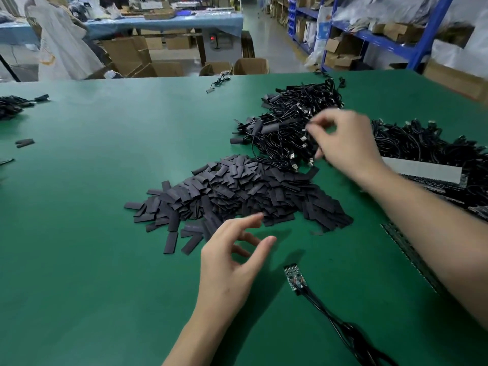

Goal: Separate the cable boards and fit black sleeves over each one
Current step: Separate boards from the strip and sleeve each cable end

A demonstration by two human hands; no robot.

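Observation:
A big heap of flat black sleeves lies mid-table on the green mat. Behind it sits a pile of sleeved cables. My left hand hovers at the near edge of the sleeve heap, fingers spread and relaxed, holding nothing. My right hand reaches over the cable pile, thumb and forefinger tips close together; it is blurred, and whether they pinch anything is unclear. A bare cable board with its black wires lies near me on the mat, right of my left hand.
More black cables are heaped at the right beside a white strip. A dark panel strip lies under my right forearm. A small cable bundle sits far left. Cardboard boxes and blue shelving stand beyond the table.

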